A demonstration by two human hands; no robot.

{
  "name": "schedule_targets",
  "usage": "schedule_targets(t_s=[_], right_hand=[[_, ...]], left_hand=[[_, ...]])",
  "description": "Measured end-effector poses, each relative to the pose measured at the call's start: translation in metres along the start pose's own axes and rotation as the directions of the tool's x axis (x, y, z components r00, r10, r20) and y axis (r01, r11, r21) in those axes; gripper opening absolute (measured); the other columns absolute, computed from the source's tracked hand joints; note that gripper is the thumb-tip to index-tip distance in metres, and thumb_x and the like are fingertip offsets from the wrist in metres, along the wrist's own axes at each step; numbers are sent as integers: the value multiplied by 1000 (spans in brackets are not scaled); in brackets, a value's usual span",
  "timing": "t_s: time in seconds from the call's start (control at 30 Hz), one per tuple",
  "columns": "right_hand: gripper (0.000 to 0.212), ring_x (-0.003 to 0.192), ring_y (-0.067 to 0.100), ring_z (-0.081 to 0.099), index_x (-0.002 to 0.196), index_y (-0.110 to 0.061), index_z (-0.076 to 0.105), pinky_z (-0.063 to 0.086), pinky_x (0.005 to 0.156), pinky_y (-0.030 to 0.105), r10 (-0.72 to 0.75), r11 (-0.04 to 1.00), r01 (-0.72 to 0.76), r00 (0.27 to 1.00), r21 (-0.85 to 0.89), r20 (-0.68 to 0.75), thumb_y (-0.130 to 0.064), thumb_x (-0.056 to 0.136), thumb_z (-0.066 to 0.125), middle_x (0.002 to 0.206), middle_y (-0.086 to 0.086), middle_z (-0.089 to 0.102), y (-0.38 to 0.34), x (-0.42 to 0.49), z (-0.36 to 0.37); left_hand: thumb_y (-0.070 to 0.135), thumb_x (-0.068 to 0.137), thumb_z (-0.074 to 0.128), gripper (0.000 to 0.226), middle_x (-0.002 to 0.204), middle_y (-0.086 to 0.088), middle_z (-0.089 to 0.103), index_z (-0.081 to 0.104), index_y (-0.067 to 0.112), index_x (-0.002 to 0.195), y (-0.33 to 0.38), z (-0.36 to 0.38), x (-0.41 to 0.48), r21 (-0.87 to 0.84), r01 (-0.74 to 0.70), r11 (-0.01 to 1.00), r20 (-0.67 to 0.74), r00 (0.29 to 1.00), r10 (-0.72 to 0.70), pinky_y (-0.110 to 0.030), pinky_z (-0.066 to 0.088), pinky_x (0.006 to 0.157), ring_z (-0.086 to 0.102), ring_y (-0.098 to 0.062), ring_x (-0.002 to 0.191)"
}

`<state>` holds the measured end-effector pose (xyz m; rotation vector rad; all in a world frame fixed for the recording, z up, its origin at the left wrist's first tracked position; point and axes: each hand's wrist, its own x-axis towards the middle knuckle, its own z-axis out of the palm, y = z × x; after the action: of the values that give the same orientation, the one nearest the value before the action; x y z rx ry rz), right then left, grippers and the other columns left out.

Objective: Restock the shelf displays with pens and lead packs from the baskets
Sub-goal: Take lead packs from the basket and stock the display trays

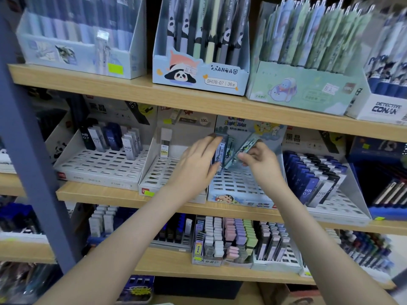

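- Post point(28, 150), grey-blue, slants up the left edge in front of the wooden shelves.
- Four display boxes stand side by side on the top shelf point(88, 82). The first is a pale blue box point(72, 56), its pens blurred.
- Four slotted trays line the middle shelf point(132, 194). The left white tray point(99, 166) holds a cluster of lead packs at its back. Four of them show HB 0.7 lettering, and the full count is unclear.
- The panda box point(198, 78) comes second on the top shelf, filled with dark, green and cream pens.
- The second tray point(158, 172), below it, holds one single lead pack point(165, 142), which stands upright at the back.
- The left hand point(198, 159) reaches in palm-down on an extended forearm. Its fingers lie over the top and its thumb under the side of a small upright bundle of packs point(220, 150), which it grips. I cannot tell how many are in the bundle.
- The cartoon tray point(237, 186), third in the row, sits under both hands, and the bundle stands at its back left.
- One tilted pack point(244, 150) leans with its top to the right, just beside the bundle.
- The right hand point(262, 159) pinches the tilted pack between its thumb and curled fingertips, with the wrist raised above the tray.
- The green box point(304, 89) is third on top, packed with pale blue and green pens.
- The right tray point(339, 205) carries dense rows of blue, black and grey packs.
- The Detective Conan box point(383, 106) is the fourth and last box on the top shelf.
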<state>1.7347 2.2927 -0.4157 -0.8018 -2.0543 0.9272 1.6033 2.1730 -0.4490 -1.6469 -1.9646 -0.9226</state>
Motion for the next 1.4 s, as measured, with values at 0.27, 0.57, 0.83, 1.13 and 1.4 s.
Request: schedule_targets(t_s=[0.27, 0.57, 0.83, 1.13, 1.4], right_hand=[[26, 79, 23, 57, 77, -16, 43, 40, 64, 33, 39, 990, -33, 998, -137, 44, -22, 91, 64, 81, 6, 60, 10, 18, 11], [20, 82, 24, 54, 92, -8, 51, 38, 67, 33, -1, 945, 52, 987, -323, 158, -26, 94, 59, 88, 7, 60, 4, 22, 9], [21, 73, 15, 46, 90, -9, 43, 32, 62, 31, 22, 901, 79, 974, -426, 227, -25, 96, 56, 75, -4, 47, -9, 24, 10], [23, 74, 20, 50, 85, -9, 45, 34, 55, 28, 39, 936, 8, 991, -352, 127, -25, 95, 57, 86, 7, 57, 3, 23, 9], [19, 64, 11, 46, 92, -8, 44, 33, 53, 28, 36, 901, 56, 979, -429, 202, -24, 98, 53, 73, -5, 48, -6, 23, 9]], left_hand=[[25, 95, 56, 61, 147, -11, 39, 31, 9, 148, -11, 15, 7, 22, -73, 997, 74, 995, 71, -38, 24, 115, 34, -26, 137], [23, 95, 55, 61, 149, -9, 37, 30, 10, 148, -14, 19, 7, 6, -72, 997, 59, 996, 71, -37, 26, 115, 32, -24, 138], [21, 93, 57, 61, 146, -10, 39, 33, 8, 147, -12, 19, 7, 3, -71, 997, 45, 996, 71, -38, 28, 113, 35, -25, 135], [30, 92, 59, 69, 152, -6, 31, 26, 14, 150, -13, 18, 5, -56, -46, 997, 78, 996, 51, -39, 26, 116, 27, -21, 140], [58, 79, 65, 104, 157, -2, 8, -3, 29, 152, -14, 15, 6, -28, 52, 998, 302, 952, -41, -41, 6, 119, 3, -18, 145]])
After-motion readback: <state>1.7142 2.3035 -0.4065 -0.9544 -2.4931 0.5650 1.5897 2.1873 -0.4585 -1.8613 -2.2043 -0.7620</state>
